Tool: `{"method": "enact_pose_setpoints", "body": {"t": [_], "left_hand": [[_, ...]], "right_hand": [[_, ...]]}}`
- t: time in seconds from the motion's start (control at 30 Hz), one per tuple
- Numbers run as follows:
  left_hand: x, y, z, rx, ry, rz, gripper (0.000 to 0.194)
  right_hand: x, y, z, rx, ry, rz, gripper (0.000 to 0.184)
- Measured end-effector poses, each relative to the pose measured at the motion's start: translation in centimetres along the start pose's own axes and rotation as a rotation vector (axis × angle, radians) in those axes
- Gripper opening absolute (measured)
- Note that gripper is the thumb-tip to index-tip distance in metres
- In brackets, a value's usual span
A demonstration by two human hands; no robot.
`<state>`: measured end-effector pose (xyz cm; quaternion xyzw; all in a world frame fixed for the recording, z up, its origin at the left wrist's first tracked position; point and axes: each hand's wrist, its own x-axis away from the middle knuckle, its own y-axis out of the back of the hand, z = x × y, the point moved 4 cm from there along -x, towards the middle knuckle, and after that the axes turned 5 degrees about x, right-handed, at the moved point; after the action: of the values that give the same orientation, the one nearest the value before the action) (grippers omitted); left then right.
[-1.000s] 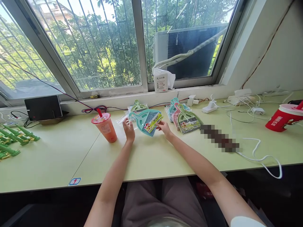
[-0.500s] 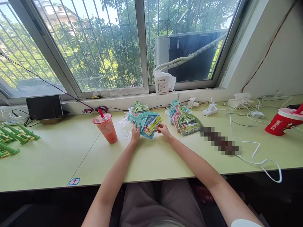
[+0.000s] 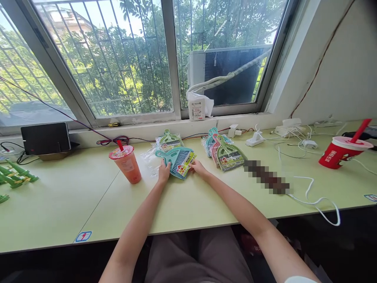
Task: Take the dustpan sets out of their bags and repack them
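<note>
Between my two hands is a teal mini dustpan and brush set (image 3: pixel 176 159) with blue bristles and a yellow-green label, tilted above the table. My left hand (image 3: pixel 164 171) grips its left lower side near the handle. The fingers of my right hand (image 3: pixel 198 168) close on the label's right edge. Behind it lies a green dustpan set (image 3: pixel 170 138) beside crumpled clear plastic wrap (image 3: pixel 149 158). To the right, teal, pink and green sets overlap in a pile, with the green one (image 3: pixel 231 155) on top.
A pink drink cup (image 3: pixel 129 166) with a red straw stands left of my hands. A red cup (image 3: pixel 343 153) is at far right, near white cables (image 3: pixel 326 199) and plugs. A tablet (image 3: pixel 45 138) and green plastic pieces (image 3: pixel 17 176) are at left. A windowsill borders the table's back.
The view has shifted a little, so most things sit slightly further left in it. Both hands still hold the teal dustpan set, with much the same grip.
</note>
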<state>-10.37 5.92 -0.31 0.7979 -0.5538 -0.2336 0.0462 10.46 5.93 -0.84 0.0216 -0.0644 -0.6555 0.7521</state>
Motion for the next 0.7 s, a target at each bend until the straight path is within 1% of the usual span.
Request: {"method": "enact_pose_setpoints", "body": {"t": [0.27,0.43,0.6,0.7], "left_hand": [[-0.06,-0.01,0.11,-0.049,-0.005,0.028,0.026],[-0.23,0.0,0.28,-0.025,0.002,0.011,0.025],[-0.3,0.04,0.25,-0.022,-0.04,-0.003,0.026],[-0.31,0.09,0.05,-0.002,-0.061,-0.013,0.029]], "right_hand": [[-0.3,-0.03,-0.38,0.012,-0.015,-0.002,0.008],[-0.42,-0.04,-0.42,0.028,-0.023,-0.014,0.009],[-0.42,0.09,-0.31,0.026,-0.009,0.007,0.009],[-0.52,0.45,-0.25,0.065,0.014,0.025,0.01]]}}
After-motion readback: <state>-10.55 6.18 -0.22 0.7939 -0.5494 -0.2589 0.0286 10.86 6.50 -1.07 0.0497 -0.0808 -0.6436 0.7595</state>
